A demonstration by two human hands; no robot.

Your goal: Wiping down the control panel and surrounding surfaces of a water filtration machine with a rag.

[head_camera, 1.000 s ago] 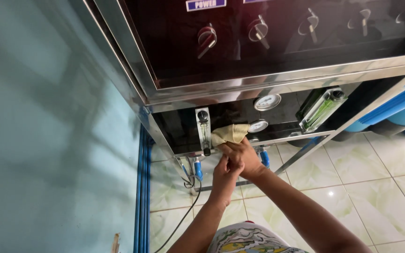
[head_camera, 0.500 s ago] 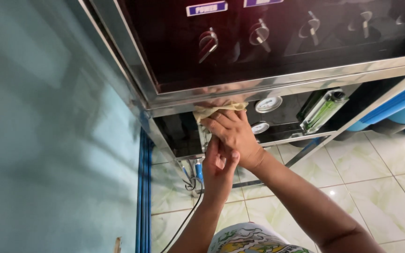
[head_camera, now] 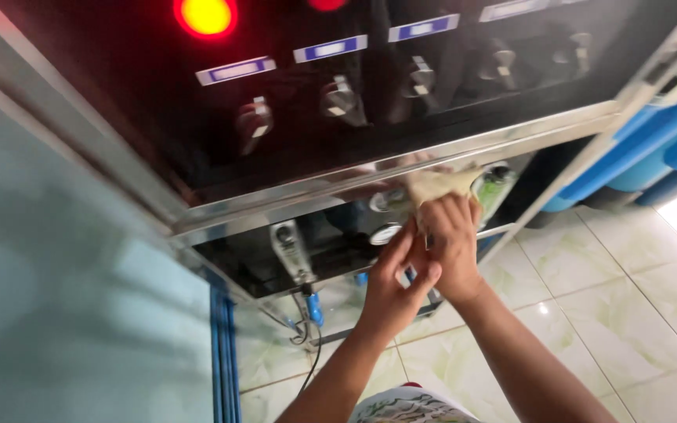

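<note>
Cloth (head_camera: 432, 186) (yellowish), gripped by right hand (head_camera: 452, 247)

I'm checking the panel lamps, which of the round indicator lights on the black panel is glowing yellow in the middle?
The left indicator light, above the leftmost blue label: its centre glows yellow inside a red ring. The other lamp, to its right, shows plain red at the frame's top edge.

Yellowish cloth (head_camera: 432, 186) pressed by right hand (head_camera: 452, 243) against steel ledge (head_camera: 338, 184), left hand (head_camera: 393, 286) touching at seven o'clock, red lamp (head_camera: 206, 16) lit at eleven o'clock.
</note>
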